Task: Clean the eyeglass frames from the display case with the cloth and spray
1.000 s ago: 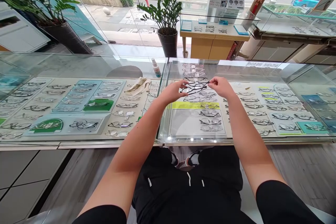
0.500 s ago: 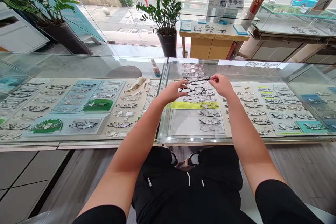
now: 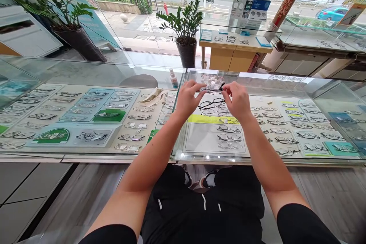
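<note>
Over the glass counter I hold a pair of dark-framed eyeglasses (image 3: 214, 87) by its two sides. My left hand (image 3: 187, 99) pinches the left end between thumb and fingers. The right end is in the closed fingertips of my right hand (image 3: 237, 101). Just below them is another pair of black eyeglasses (image 3: 211, 103); whether it lies on top of the glass or under it I cannot tell. Several more frames sit in rows inside the display case (image 3: 214, 152), near a yellow strip (image 3: 206, 119).
A spray bottle (image 3: 173, 79) stands on the counter to the left, with a beige cloth (image 3: 153, 97) near it. Potted plants (image 3: 186, 55) stand beyond the counter by the window. Farther right is a wooden display table (image 3: 220, 57). My legs are against the counter's front.
My left hand has closed on the eyeglasses, where it was spread beside them before. My right hand has turned inward and moved slightly lower. The view has tilted up a little.
</note>
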The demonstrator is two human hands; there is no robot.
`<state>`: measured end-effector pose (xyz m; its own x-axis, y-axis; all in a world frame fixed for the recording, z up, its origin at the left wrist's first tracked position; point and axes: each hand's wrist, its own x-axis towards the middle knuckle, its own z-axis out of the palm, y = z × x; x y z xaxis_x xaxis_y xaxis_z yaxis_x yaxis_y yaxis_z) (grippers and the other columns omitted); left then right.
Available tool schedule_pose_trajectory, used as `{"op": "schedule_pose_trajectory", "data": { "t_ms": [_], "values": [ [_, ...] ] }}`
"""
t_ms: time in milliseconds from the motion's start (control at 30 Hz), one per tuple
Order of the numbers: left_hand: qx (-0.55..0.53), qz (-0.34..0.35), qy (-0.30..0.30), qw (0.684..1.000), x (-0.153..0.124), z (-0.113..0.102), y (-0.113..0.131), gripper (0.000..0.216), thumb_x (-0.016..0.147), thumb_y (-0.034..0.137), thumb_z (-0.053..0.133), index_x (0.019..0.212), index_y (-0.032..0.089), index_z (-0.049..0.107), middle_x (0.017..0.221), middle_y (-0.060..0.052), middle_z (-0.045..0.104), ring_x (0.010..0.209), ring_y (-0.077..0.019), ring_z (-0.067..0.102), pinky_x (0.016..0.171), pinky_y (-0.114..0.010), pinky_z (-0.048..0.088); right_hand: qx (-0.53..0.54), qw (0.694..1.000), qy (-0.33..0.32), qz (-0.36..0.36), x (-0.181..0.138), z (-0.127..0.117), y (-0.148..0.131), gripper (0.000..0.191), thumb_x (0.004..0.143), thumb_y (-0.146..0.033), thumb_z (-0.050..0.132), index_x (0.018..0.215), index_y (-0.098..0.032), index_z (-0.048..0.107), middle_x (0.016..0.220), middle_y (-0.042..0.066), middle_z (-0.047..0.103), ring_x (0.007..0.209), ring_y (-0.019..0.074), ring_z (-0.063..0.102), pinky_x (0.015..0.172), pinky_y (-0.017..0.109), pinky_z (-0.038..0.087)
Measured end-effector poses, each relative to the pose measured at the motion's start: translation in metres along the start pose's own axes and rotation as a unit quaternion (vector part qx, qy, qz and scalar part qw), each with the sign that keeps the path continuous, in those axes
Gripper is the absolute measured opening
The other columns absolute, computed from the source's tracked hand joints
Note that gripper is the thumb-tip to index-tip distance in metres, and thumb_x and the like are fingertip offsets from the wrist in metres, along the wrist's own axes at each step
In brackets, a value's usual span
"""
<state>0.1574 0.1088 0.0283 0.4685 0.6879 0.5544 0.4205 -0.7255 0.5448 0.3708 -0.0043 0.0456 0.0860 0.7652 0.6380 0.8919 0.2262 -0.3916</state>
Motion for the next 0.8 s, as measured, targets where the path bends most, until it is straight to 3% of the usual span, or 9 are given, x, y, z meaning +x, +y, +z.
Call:
{"op": "schedule_pose_trajectory", "data": {
  "t_ms": [200, 367, 500, 633, 800],
  "values": [
    [-0.009, -0.008, 0.003, 1.0, 0.001, 0.001, 0.002, 0.018, 0.104, 0.043, 0.07, 0.106, 0.034, 0.085, 0.092, -0.006, 0.061, 0.097, -0.0277, 0.059, 0.097, -0.046, 0.051, 0.03, 1.0, 0.007, -0.008, -0.004, 0.0, -0.014, 0.016, 0.111, -0.037, 0.053, 0.105, -0.027, 0.064, 0.094, 0.007, 0.068, 0.084, 0.0256, 0.06, 0.09, 0.045, 0.044],
    [-0.095, -0.03, 0.019, 0.995, -0.001, -0.001, 0.018, 0.015, 0.102, 0.04, 0.073, 0.1, 0.031, 0.084, 0.088, -0.005, 0.059, 0.092, -0.0248, 0.059, 0.09, -0.043, 0.052, 0.124, 0.989, 0.047, 0.07, -0.006, -0.001, -0.02, 0.022, 0.106, -0.047, 0.062, 0.117, -0.028, 0.066, 0.098, 0.005, 0.068, 0.084, 0.0238, 0.06, 0.087, 0.042, 0.05],
    [-0.166, -0.063, 0.01, 0.984, -0.003, -0.002, 0.03, 0.014, 0.099, 0.038, 0.074, 0.097, 0.026, 0.082, 0.088, -0.004, 0.063, 0.087, -0.022, 0.058, 0.088, -0.039, 0.053, 0.152, 0.979, -0.012, 0.133, -0.005, 0.002, -0.024, 0.022, 0.102, -0.048, 0.064, 0.104, -0.027, 0.069, 0.091, 0.004, 0.068, 0.081, 0.0225, 0.059, 0.082, 0.039, 0.052],
    [-0.181, -0.064, 0.011, 0.981, -0.004, 0.0, 0.031, 0.018, 0.097, 0.041, 0.075, 0.092, 0.025, 0.081, 0.084, -0.003, 0.061, 0.085, -0.021, 0.058, 0.086, -0.037, 0.053, 0.21, 0.97, -0.027, 0.117, -0.005, 0.005, -0.026, 0.022, 0.1, -0.046, 0.063, 0.09, -0.026, 0.067, 0.09, 0.005, 0.07, 0.08, 0.022, 0.059, 0.08, 0.038, 0.052],
    [-0.199, -0.067, 0.013, 0.978, -0.004, 0.001, 0.028, 0.02, 0.095, 0.043, 0.078, 0.09, 0.024, 0.08, 0.086, -0.003, 0.066, 0.087, -0.0205, 0.062, 0.087, -0.037, 0.054, 0.222, 0.964, -0.047, 0.139, -0.005, 0.005, -0.029, 0.028, 0.096, -0.052, 0.068, 0.086, -0.026, 0.065, 0.086, 0.004, 0.067, 0.079, 0.0226, 0.058, 0.08, 0.039, 0.052]
  ]
}}
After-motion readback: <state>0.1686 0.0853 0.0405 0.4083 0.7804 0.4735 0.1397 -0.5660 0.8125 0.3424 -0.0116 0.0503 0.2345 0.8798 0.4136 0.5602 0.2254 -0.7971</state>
